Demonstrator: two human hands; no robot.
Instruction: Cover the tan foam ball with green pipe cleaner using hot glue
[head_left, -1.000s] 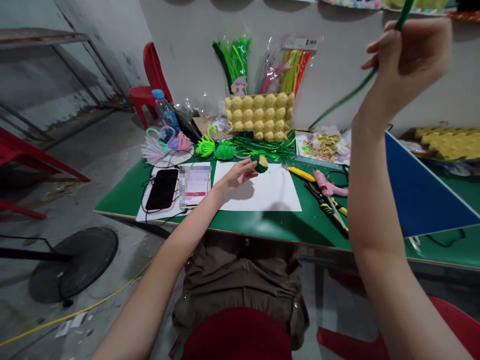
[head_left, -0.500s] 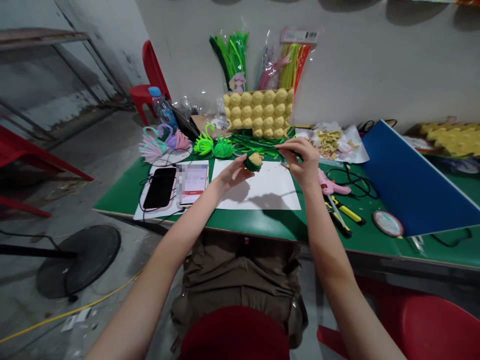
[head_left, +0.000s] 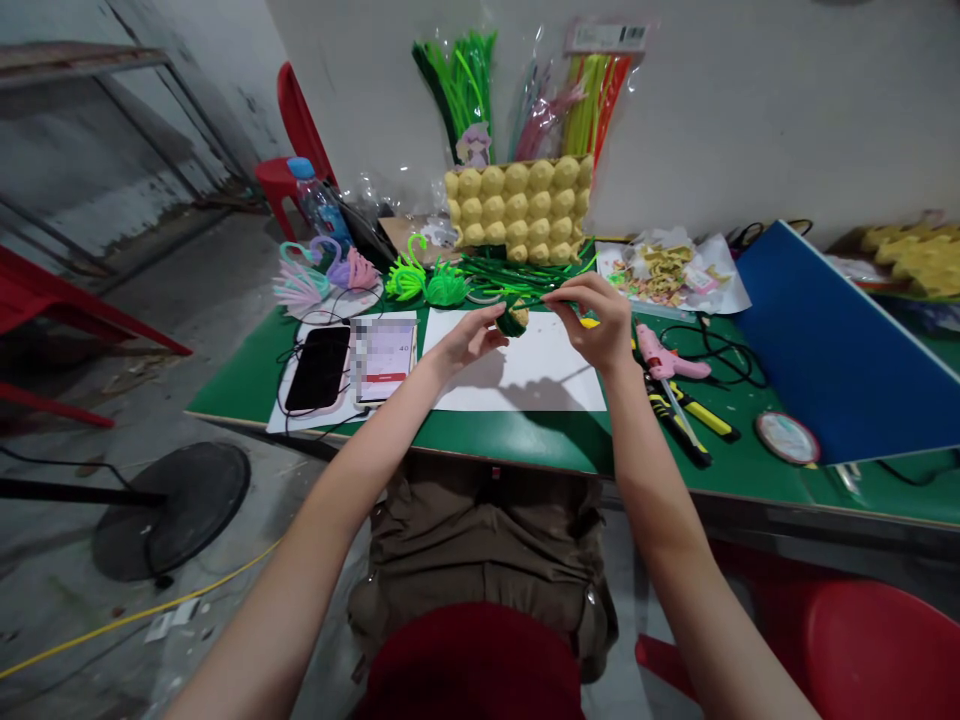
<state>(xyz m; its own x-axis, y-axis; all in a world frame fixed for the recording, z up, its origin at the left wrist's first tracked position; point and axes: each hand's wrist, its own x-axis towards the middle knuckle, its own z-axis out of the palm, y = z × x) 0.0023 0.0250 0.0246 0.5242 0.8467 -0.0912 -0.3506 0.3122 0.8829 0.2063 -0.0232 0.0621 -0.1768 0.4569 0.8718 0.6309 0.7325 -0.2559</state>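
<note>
My left hand (head_left: 466, 342) is closed around a small yellowish cup (head_left: 519, 318), gripping it by its side above the white paper (head_left: 525, 385). Dark green pipe cleaner is wound around the cup's outside. From the cup's top edge a strand of green pipe cleaner (head_left: 534, 302) stretches across to my right hand (head_left: 597, 322). The thumb and forefinger of that hand pinch the strand's far end. Behind both hands lie several loose dark green pipe cleaners (head_left: 517, 275).
A yellow egg tray (head_left: 517, 210) stands at the back, with pipe cleaner swans (head_left: 427, 285) to its left. Two phones (head_left: 319, 370) lie at the left. A pink glue gun (head_left: 667, 358), pliers (head_left: 679, 425), a tape roll (head_left: 787, 438) and a blue board (head_left: 847, 350) occupy the right.
The cup has turned in my left hand, so less of its yellow face shows. My right hand has come slightly closer to it, and the green strand between them now shows. The view has shifted slightly.
</note>
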